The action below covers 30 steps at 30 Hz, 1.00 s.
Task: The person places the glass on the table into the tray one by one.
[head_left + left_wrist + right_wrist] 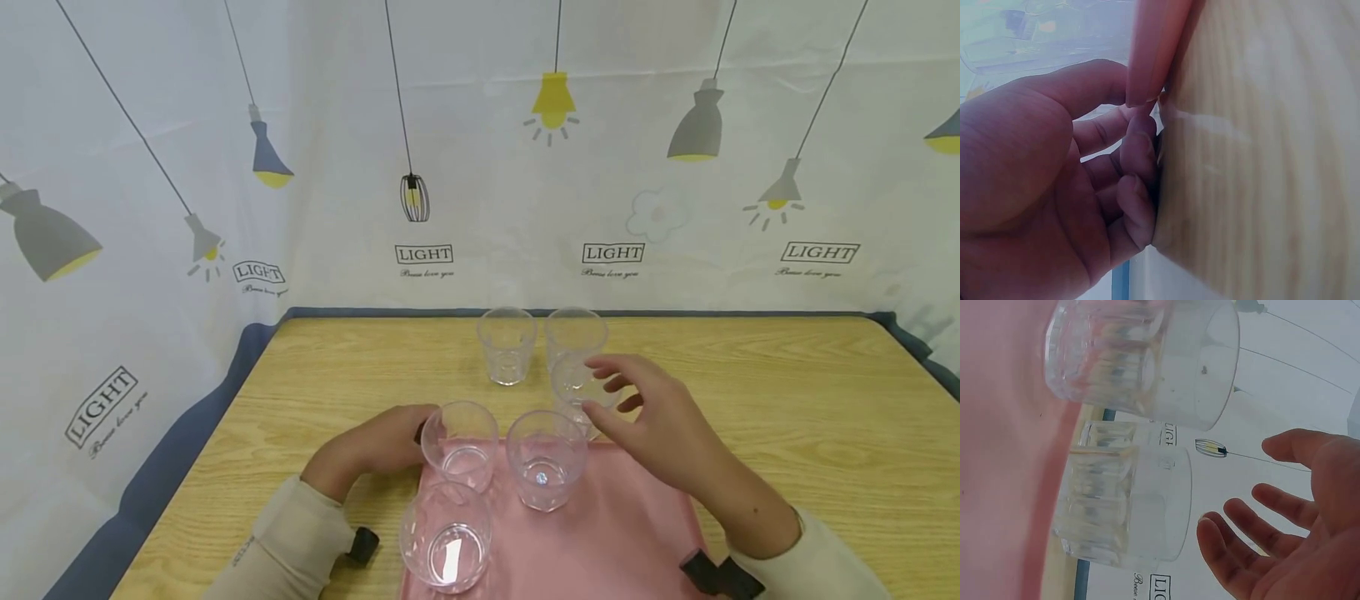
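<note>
My left hand (390, 439) is at the far left corner of a pink tray (600, 533). In the left wrist view the thumb lies on the tray rim (1159, 44) and curled fingers are under it, pinching the edge. Two clear plastic cups (448, 542) (459, 446) stand along the tray's left side, and another clear cup (546, 467) is near its far edge. My right hand (660, 417) hovers with loosely bent, spread fingers beside a clear cup (572, 385) just beyond the tray. In the right wrist view, its fingers are apart from the cup's rim.
Two more clear cups (507, 350) (562, 329) stand farther back on the wooden table (360, 358). A white curtain (495, 192) printed with lamps hangs behind the table's far edge. Black straps hang by both sleeves.
</note>
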Each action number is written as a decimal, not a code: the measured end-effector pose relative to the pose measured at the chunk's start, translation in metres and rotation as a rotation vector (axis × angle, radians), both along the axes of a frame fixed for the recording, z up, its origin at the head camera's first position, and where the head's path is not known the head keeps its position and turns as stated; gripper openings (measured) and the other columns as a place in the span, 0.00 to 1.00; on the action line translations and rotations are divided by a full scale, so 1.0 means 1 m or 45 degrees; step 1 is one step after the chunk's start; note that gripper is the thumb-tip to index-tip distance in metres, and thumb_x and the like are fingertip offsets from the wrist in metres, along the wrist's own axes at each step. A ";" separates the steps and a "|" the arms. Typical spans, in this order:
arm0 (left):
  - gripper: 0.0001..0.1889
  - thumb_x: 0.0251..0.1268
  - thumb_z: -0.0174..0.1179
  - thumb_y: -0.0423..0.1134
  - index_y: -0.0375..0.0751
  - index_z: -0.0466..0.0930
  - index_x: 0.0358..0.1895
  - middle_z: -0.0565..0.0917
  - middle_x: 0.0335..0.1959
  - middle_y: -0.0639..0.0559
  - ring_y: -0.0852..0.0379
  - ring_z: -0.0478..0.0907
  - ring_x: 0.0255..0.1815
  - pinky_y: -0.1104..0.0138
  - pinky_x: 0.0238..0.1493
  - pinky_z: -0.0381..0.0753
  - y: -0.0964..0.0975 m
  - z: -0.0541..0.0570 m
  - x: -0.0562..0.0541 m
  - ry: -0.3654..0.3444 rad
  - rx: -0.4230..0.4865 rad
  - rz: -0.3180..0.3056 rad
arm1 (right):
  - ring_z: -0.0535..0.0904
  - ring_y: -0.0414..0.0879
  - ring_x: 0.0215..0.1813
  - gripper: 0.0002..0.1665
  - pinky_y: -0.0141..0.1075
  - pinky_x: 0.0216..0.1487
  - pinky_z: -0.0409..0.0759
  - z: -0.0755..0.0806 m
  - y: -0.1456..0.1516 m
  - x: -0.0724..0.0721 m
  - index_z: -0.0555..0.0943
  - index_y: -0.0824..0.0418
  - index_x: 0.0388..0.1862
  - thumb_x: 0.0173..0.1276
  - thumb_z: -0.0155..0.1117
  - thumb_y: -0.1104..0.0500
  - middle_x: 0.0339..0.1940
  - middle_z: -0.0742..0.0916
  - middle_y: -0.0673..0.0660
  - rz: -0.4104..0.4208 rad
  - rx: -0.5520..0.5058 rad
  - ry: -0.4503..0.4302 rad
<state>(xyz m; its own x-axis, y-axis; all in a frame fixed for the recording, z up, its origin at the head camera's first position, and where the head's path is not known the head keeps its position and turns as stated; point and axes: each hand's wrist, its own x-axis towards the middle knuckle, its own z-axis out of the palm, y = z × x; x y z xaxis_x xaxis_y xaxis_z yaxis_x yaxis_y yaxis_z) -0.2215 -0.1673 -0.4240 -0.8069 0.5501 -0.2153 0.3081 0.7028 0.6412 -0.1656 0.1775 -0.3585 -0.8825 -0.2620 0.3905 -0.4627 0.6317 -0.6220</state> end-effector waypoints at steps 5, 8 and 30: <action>0.09 0.68 0.64 0.48 0.50 0.75 0.37 0.79 0.36 0.58 0.58 0.74 0.41 0.59 0.49 0.75 0.000 0.000 0.000 0.000 -0.003 0.004 | 0.82 0.50 0.48 0.29 0.41 0.42 0.83 -0.003 0.002 -0.004 0.76 0.62 0.63 0.64 0.71 0.63 0.50 0.85 0.59 -0.012 0.009 0.038; 0.09 0.68 0.64 0.49 0.51 0.75 0.38 0.79 0.36 0.58 0.58 0.74 0.41 0.59 0.49 0.75 0.000 0.000 0.000 0.005 -0.007 0.002 | 0.81 0.52 0.50 0.29 0.43 0.43 0.83 -0.005 0.003 -0.007 0.75 0.63 0.64 0.63 0.71 0.63 0.51 0.84 0.60 -0.024 0.031 0.049; 0.10 0.66 0.65 0.48 0.50 0.75 0.36 0.79 0.34 0.58 0.57 0.74 0.40 0.60 0.47 0.75 0.000 0.000 0.000 -0.003 0.003 0.017 | 0.68 0.64 0.69 0.42 0.60 0.60 0.73 -0.017 0.011 -0.019 0.67 0.61 0.73 0.65 0.72 0.49 0.69 0.73 0.65 -0.014 0.143 -0.124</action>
